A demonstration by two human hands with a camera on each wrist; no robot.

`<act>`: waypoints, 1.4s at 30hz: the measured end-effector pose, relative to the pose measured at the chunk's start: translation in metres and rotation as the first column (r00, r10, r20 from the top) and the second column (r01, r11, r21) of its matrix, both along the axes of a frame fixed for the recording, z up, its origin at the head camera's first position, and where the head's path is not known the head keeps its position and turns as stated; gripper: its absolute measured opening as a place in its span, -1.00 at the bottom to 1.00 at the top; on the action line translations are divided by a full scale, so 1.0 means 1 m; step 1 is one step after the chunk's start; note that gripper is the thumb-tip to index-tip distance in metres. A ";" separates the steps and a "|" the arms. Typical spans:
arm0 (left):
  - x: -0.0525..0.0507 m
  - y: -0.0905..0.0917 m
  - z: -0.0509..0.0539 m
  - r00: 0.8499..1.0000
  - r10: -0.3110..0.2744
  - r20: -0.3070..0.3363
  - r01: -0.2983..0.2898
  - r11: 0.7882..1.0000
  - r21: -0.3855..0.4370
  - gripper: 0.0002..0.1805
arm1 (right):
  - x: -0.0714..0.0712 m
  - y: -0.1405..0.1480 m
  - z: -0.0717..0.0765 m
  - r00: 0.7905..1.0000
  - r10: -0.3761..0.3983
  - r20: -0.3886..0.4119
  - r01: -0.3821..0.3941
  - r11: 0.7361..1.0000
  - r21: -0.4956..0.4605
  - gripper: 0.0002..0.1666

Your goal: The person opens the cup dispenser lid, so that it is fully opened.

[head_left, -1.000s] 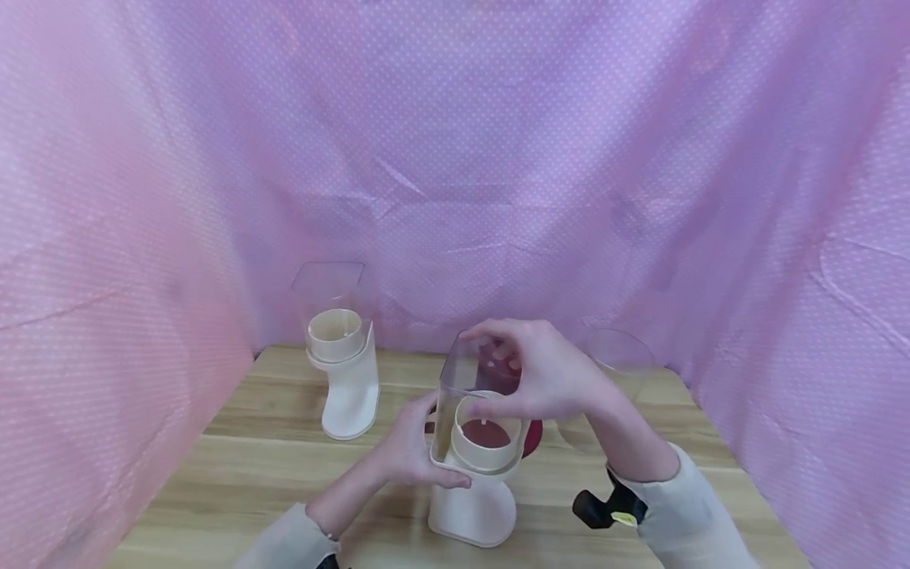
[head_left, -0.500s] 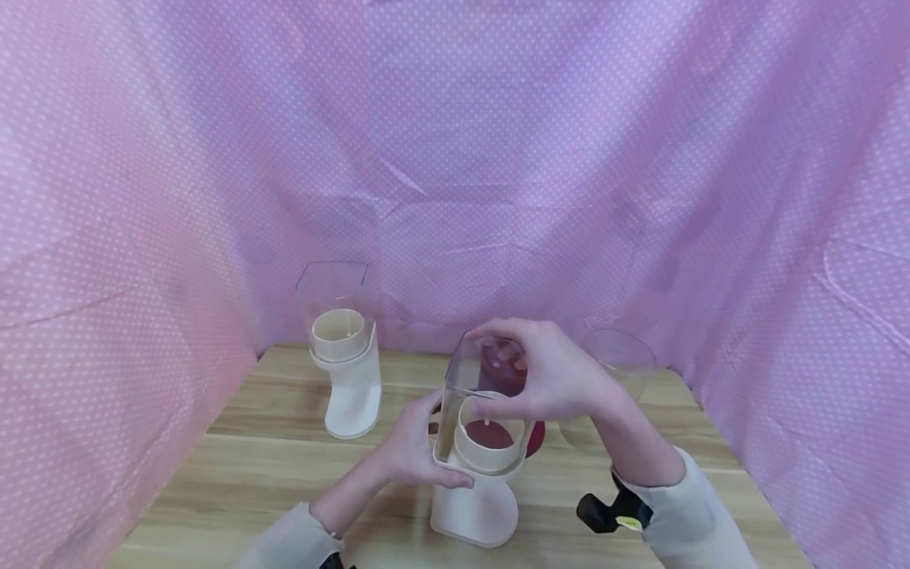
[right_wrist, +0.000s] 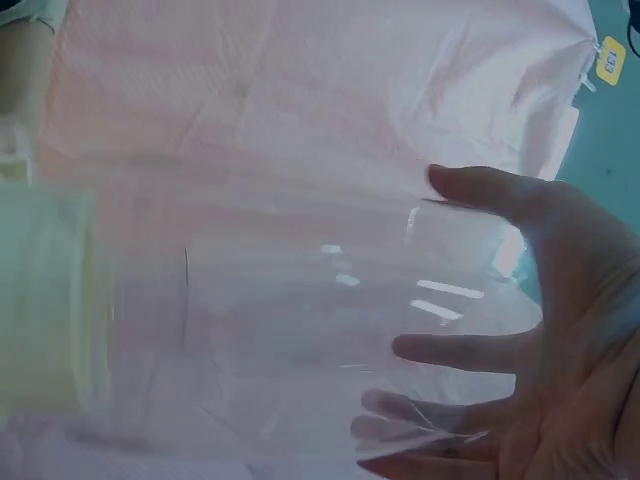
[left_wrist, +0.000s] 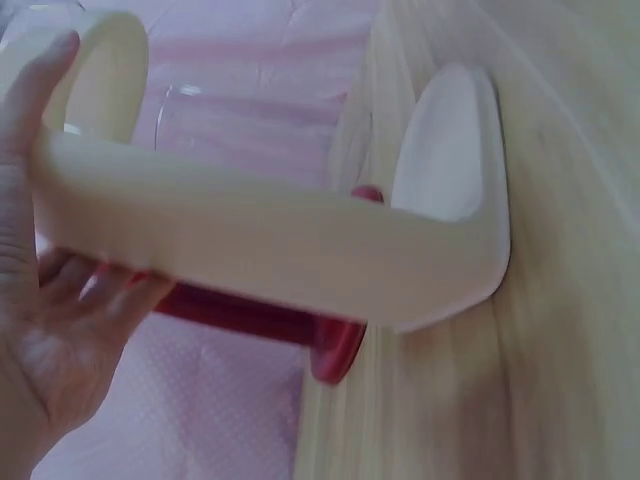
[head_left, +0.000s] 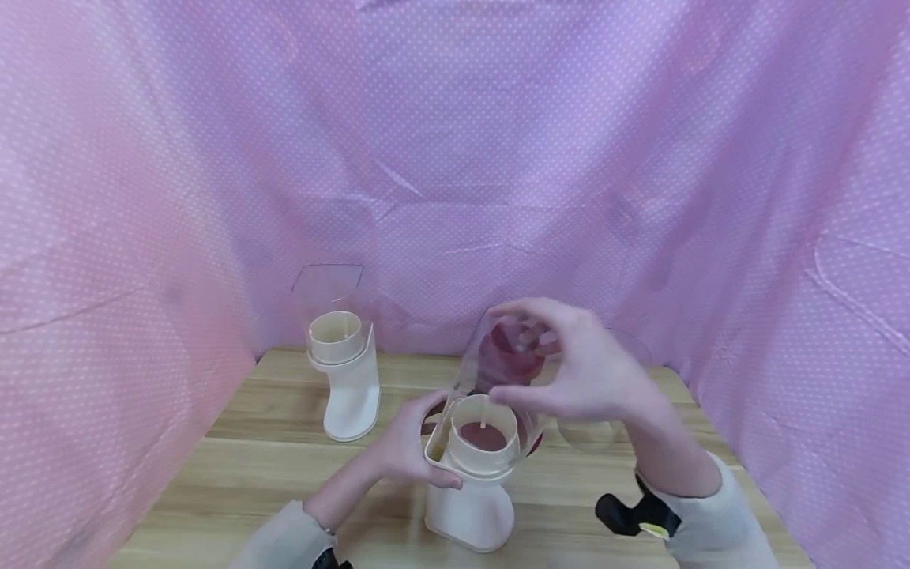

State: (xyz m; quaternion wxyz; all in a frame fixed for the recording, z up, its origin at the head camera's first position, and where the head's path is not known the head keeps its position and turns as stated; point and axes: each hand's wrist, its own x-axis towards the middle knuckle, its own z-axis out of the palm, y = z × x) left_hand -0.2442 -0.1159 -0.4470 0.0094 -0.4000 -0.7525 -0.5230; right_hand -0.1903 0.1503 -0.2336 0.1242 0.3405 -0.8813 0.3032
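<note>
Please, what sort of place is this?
Probably a makeshift recording booth: dotted pinkish-purple cloth hangs on three sides of a wooden tabletop, and a black wrist device shows.

From head: looks forward and down, farthest back, takes in wooden table (head_left: pixel 235 458), pink cloth (head_left: pixel 455 158), left hand (head_left: pixel 408 446), right hand (head_left: pixel 593 363). On left wrist: rolled sideways, close in, looks past left hand along cream stand (left_wrist: pixel 250 240) down to table. On right wrist: also rolled, close in, looks through clear container (right_wrist: pixel 290 320) to cloth. From head, shares stand with left wrist view, container with right. Across wrists, shares cream ring (right_wrist: pixel 40 300).
</note>
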 end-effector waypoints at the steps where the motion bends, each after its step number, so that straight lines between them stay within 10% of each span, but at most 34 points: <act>1: -0.002 -0.002 0.001 1.000 -0.026 0.011 0.026 1.000 -0.007 0.12 | 0.000 0.006 0.004 1.000 -0.026 0.002 0.026 1.000 -0.014 -0.11; 6: -0.002 -0.013 0.021 0.998 -0.058 -0.037 0.055 0.996 -0.075 0.32 | -0.003 0.046 0.016 0.985 -0.145 -0.096 0.140 0.989 -0.054 -0.20; 9: 0.012 -0.012 0.041 0.983 0.074 -0.171 -0.091 0.992 -0.092 0.38 | -0.007 0.074 0.018 0.971 -0.189 -0.144 0.181 0.981 -0.067 -0.25; 12: 0.032 -0.002 0.058 0.936 0.240 -0.256 -0.267 0.961 -0.076 0.34 | -0.012 0.102 0.018 0.960 -0.251 -0.123 0.245 0.967 -0.064 -0.33; 18: 0.056 0.021 0.068 0.891 0.382 -0.243 -0.412 0.907 -0.085 0.21 | -0.014 0.138 0.022 0.891 -0.455 -0.003 0.455 0.891 0.004 -0.36; 25: 0.051 0.021 0.066 0.910 0.371 -0.183 -0.389 0.918 -0.076 -0.15 | -0.017 0.156 0.018 0.835 -0.545 0.074 0.535 0.836 0.118 -0.22; 34: 0.028 -0.004 0.071 0.974 0.135 -0.180 -0.155 0.982 -0.104 -0.21 | -0.022 0.184 0.011 0.797 -0.596 0.099 0.579 0.800 0.156 -0.10; 38: 0.032 -0.006 0.073 0.956 0.193 -0.219 -0.218 0.971 -0.096 -0.11 | -0.025 0.194 0.009 0.781 -0.616 0.102 0.598 0.785 0.165 -0.04; 42: 0.045 0.003 0.072 0.896 0.369 -0.245 -0.399 0.913 -0.085 -0.02 | -0.028 0.201 0.009 0.771 -0.631 0.091 0.611 0.772 0.175 -0.01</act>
